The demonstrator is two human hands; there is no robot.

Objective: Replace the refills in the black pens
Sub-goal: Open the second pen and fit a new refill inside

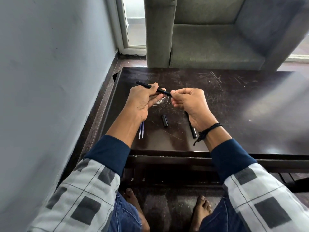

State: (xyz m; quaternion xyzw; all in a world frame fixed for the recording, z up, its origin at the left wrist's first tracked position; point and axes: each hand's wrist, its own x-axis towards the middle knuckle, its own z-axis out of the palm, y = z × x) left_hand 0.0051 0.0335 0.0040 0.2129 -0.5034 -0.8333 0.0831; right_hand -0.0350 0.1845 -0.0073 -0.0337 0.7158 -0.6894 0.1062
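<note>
Nearest the camera, two bare feet (203,208) stood on the floor under the front edge of a dark, scratched table (234,104), and both forearms reached over it in checked sleeves (93,186) with navy cuffs. On the tabletop just past that edge lay two thin refills (141,131), side by side and touching, their far ends hidden beneath the left wrist. To their right, apart from them, lay a short black pen piece (164,120); whether it was a cap or a barrel section could not be told. Further right lay a second black pen (193,129), its far half covered by the right wrist, which wore a black cord (209,130). Above the table, the left hand (143,101) was curled round a black pen (148,86), whose far end stuck out past the knuckles. The right hand (189,104) pinched that pen's other end between thumb and forefinger, where a sliver of blue showed, the other fingers curled in. Beyond the table stood a grey armchair (209,44), with a pale wall (50,64) to the left
</note>
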